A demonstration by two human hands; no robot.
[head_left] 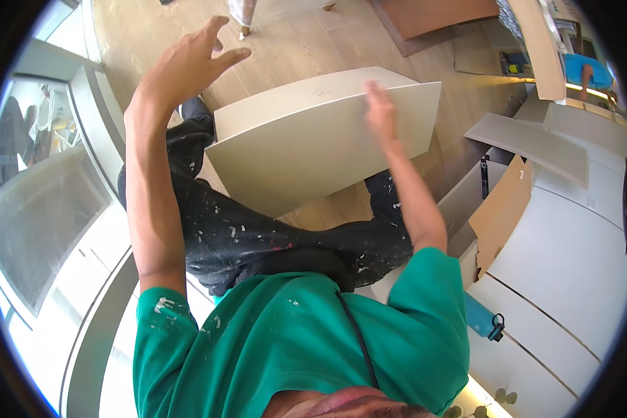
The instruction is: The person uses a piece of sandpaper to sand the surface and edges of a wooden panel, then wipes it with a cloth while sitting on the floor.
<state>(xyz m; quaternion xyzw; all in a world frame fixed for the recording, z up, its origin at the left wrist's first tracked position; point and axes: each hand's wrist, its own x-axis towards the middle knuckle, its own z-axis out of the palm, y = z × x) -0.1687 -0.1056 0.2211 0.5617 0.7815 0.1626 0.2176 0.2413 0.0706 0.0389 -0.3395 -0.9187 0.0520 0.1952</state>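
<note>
A large pale beige panel (306, 153) stands on edge between my legs, with another pale board surface (258, 110) behind its upper edge. My left hand (195, 63) is raised beyond the far left corner of the panel. Its thumb and fingers are apart, and nothing is in them. Over the right part of the panel's upper edge is my right hand (381, 115), blurred by motion. Whether it touches the panel, and how its fingers are set, cannot be made out.
A wooden floor (313, 45) lies beyond the panel. To the right are a torn cardboard sheet (501, 216), a loose grey panel (533, 146), white cabinets (568, 230) and a blue bottle (482, 317). A glazed frame (94, 111) stands at left; a person's blue sleeve (582, 68) shows far right.
</note>
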